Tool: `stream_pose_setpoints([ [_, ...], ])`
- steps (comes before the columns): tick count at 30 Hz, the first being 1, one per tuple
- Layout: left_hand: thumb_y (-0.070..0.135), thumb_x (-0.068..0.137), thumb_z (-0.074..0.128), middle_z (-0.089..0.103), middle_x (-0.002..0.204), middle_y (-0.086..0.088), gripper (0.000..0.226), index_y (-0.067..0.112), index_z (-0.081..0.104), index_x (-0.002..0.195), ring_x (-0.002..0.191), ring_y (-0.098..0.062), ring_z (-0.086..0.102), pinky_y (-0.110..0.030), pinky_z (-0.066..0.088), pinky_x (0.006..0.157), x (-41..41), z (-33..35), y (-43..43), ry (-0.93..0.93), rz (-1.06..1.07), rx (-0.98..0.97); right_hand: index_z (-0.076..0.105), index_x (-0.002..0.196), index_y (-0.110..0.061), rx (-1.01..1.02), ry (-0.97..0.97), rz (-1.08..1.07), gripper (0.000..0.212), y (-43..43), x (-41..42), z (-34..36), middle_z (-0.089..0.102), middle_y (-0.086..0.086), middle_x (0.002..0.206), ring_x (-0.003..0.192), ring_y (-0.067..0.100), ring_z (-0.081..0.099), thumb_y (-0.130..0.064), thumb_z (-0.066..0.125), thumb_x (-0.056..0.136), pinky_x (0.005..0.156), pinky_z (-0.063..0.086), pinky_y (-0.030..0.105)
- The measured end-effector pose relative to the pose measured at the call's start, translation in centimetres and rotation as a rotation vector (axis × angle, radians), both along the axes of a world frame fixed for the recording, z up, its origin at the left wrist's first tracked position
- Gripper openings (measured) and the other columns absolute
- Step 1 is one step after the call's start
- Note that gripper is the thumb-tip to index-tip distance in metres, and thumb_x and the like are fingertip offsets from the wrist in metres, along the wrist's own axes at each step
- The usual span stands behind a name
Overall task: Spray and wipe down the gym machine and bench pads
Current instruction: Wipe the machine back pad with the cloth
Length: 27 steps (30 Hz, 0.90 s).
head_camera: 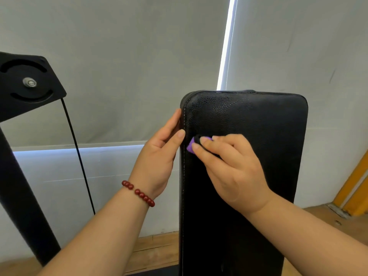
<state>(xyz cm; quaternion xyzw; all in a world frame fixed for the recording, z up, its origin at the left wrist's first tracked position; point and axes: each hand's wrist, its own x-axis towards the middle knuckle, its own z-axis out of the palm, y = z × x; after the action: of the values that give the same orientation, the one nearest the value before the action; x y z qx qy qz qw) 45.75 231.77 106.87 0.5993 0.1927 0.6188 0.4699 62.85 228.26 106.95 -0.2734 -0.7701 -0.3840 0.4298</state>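
Note:
A tall black leather bench pad (258, 124) stands upright in front of me, with white stitching down its left edge. My left hand (161, 156) grips that left edge, thumb on the front face and fingers behind it. My right hand (229, 168) presses a small purple cloth (191, 145) against the pad's face near the left edge, fingers curled over it. Most of the cloth is hidden under the fingers. No spray bottle is in view.
A black machine frame with a pulley plate (29, 84) and a thin black cable (77, 154) stands at the left. Grey window blinds (129, 66) hang behind. Wooden floor (155, 248) lies below, and a yellow door frame (354, 186) is at the right.

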Motion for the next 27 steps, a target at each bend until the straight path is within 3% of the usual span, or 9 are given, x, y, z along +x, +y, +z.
stream_pose_setpoints([
  [3, 0.015, 0.091, 0.050, 0.051, 0.145, 0.003, 0.057, 0.014, 0.039, 0.147, 0.136, -0.010, 0.044, -0.038, 0.027, 0.118, 0.1, 0.1, -0.2, -0.012, -0.014, -0.003, 0.072, 0.112, -0.001, -0.012, -0.031, 0.030, 0.022, -0.3, 0.2, 0.8, 0.070, 0.013, 0.111, 0.097, 0.029, 0.058, -0.003, 0.063, 0.092, 0.094, 0.048, 0.036],
  [8, 0.018, 0.091, 0.049, 0.050, 0.145, 0.006, 0.052, 0.023, 0.044, 0.142, 0.137, -0.009, 0.042, -0.038, 0.026, 0.119, 0.5, -0.8, -0.9, -0.033, -0.002, -0.011, 0.074, 0.106, 0.000, 0.095, 0.156, 0.047, 0.021, 1.2, -1.3, 3.5, 0.072, 0.012, 0.103, 0.089, 0.029, 0.057, 0.003, 0.070, 0.086, 0.098, 0.041, 0.026],
  [15, 0.016, 0.092, 0.048, 0.051, 0.144, 0.006, 0.051, 0.024, 0.044, 0.142, 0.137, -0.010, 0.042, -0.040, 0.024, 0.119, 0.1, -1.1, -0.7, 0.007, 0.003, -0.006, 0.072, 0.113, -0.003, -0.099, -0.077, 0.046, 0.024, -0.9, 0.9, -1.3, 0.069, 0.011, 0.115, 0.099, 0.030, 0.063, -0.006, 0.063, 0.091, 0.094, 0.049, 0.039],
  [22, 0.014, 0.095, 0.047, 0.052, 0.143, 0.010, 0.047, 0.027, 0.044, 0.141, 0.135, -0.005, 0.043, -0.031, 0.029, 0.117, 0.1, -0.9, -1.1, 0.018, -0.011, 0.001, 0.075, 0.104, 0.000, 0.057, 0.146, 0.081, 0.018, 1.1, -1.7, 3.0, 0.071, 0.012, 0.106, 0.089, 0.032, 0.060, 0.001, 0.068, 0.088, 0.089, 0.048, 0.036],
  [27, 0.016, 0.093, 0.048, 0.049, 0.146, 0.006, 0.055, 0.017, 0.040, 0.147, 0.138, -0.010, 0.041, -0.040, 0.024, 0.119, -0.3, -1.1, -0.7, 0.059, 0.000, -0.007, 0.073, 0.113, -0.004, -0.056, 0.024, 0.075, 0.022, -0.1, 0.0, -1.5, 0.069, 0.010, 0.117, 0.102, 0.028, 0.060, -0.005, 0.063, 0.093, 0.096, 0.048, 0.038],
])
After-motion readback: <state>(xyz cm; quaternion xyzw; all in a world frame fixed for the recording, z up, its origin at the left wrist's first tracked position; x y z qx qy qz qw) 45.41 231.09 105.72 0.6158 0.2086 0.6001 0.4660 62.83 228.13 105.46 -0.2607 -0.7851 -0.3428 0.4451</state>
